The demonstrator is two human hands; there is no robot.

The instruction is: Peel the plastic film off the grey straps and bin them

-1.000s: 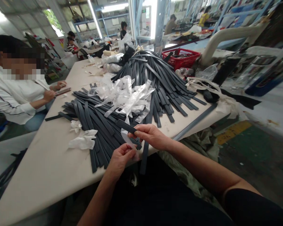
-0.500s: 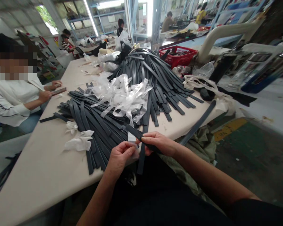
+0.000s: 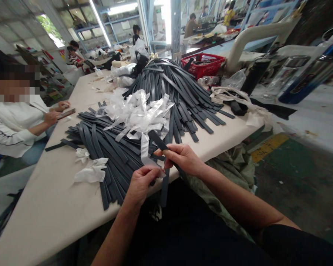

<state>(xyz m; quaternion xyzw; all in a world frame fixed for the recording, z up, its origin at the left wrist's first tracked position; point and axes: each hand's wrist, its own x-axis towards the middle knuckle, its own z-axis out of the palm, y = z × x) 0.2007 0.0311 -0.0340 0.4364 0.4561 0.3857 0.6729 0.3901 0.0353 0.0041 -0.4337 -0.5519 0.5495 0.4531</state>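
Note:
Closed around a dark grey flat strap (image 3: 157, 140), my right hand (image 3: 184, 159) holds it at the table's front edge, its end pointing up and away. My left hand (image 3: 144, 181) pinches the lower end of a translucent white film strip (image 3: 145, 149), just left of the strap. The film runs up from my fingertips toward a heap of crumpled film strips (image 3: 144, 111). Beneath and left of my hands lies a pile of dark straps (image 3: 113, 159). Behind the film heap, a larger strap bundle (image 3: 174, 88) is tied at its far end.
White gloves (image 3: 93, 170) lie on the beige table (image 3: 52, 207) at left. A red basket (image 3: 202, 66) stands behind the bundle, with bottles (image 3: 308, 79) at right. A person in white (image 3: 13, 122) sits at left with a phone (image 3: 67, 113). Green cloth (image 3: 233, 170) hangs by the front edge.
My left hand has drawn slightly down and apart from the right, and a longer length of film now shows. The strap's end has tipped more upward. The view has shifted a little.

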